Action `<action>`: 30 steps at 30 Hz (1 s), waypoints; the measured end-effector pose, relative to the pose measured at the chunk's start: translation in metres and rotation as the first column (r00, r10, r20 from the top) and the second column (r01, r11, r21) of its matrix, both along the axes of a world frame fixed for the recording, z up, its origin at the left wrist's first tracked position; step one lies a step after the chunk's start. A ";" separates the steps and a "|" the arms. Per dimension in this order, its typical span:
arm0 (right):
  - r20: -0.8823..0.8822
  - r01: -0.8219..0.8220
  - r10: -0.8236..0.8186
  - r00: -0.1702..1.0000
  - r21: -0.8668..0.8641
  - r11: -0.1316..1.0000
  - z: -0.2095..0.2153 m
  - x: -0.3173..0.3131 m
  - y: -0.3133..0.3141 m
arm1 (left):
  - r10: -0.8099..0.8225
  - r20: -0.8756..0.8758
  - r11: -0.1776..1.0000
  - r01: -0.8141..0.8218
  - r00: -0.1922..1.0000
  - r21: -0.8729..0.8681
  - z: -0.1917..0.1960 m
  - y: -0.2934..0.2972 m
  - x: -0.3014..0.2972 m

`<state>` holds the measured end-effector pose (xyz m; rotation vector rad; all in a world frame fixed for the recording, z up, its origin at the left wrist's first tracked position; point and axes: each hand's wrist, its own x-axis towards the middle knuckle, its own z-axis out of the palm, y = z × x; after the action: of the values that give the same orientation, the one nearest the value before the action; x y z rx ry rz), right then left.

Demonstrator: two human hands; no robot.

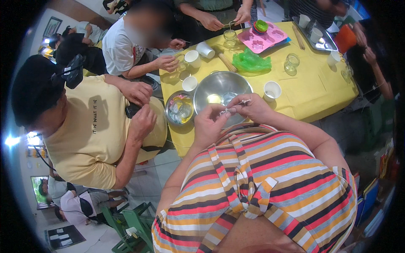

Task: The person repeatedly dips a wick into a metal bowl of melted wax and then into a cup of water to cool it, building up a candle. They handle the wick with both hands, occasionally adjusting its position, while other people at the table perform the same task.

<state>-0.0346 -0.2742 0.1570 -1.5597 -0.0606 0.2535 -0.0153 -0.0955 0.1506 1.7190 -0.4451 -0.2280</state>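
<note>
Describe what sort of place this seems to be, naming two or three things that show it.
Likely an indoor group workshop: several people gather around a yellow-covered table, which holds a metal bowl and a pink tray with flower-shaped hollows.

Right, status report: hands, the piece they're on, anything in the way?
Left hand, right hand together pinching small whitish piece. Steel bowl beneath. White cup just beyond right hand.
</note>
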 end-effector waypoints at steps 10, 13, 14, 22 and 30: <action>0.113 -0.059 0.071 0.991 -0.106 0.993 0.004 0.003 -0.003 | -0.005 -0.054 0.998 0.002 0.999 -0.061 -0.010 0.004 0.004; 0.053 -0.038 0.041 0.998 -0.057 0.998 0.007 0.001 -0.004 | -0.055 -0.149 0.987 0.031 0.987 -0.158 -0.009 0.003 0.005; 0.015 -0.016 0.017 1.000 -0.036 0.999 0.009 0.000 -0.002 | -0.058 -0.169 0.984 0.027 0.984 -0.178 -0.007 0.002 0.005; -0.009 0.013 -0.013 1.000 -0.045 0.999 0.010 -0.004 -0.003 | -0.115 -0.262 0.955 0.034 0.958 -0.296 -0.006 -0.001 0.005; 0.044 0.057 -0.053 0.998 -0.099 0.993 0.014 -0.007 -0.005 | -0.166 -0.294 0.940 0.061 0.941 -0.335 -0.002 -0.006 0.002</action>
<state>-0.0416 -0.2790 0.1711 -1.6643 -0.0376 0.1830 -0.0137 -0.1016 0.1489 1.3063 -0.3216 -0.4844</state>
